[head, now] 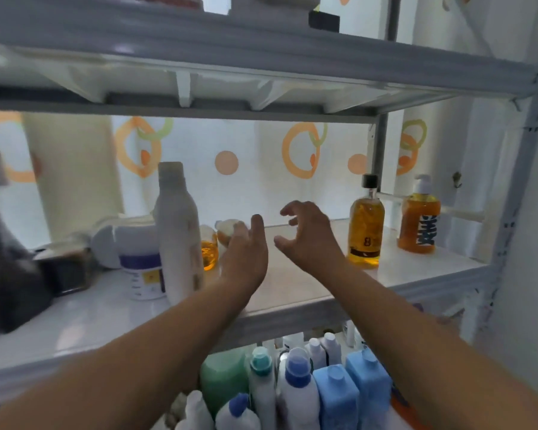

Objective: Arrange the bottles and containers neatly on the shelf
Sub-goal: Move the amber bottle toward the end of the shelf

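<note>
Both my hands reach over the white middle shelf (292, 293). My left hand (246, 252) is open, its fingers stretched toward a small amber bottle (227, 232) partly hidden behind it. My right hand (308, 234) hovers open with curled fingers, holding nothing. A tall white bottle (179, 234) stands left of my left hand, with a white jar with a purple band (142, 268) beside it. Behind them sits a small bottle of orange liquid (209, 249). At the right stand an amber bottle with a black cap (365, 231) and an orange pump bottle (418, 218).
A dark spray bottle (3, 259) and a dark box (66, 268) crowd the shelf's left end. The lower shelf holds several blue, white and green detergent bottles (298, 386). An upper shelf (230, 72) hangs overhead, and a metal upright (516, 212) stands at the right.
</note>
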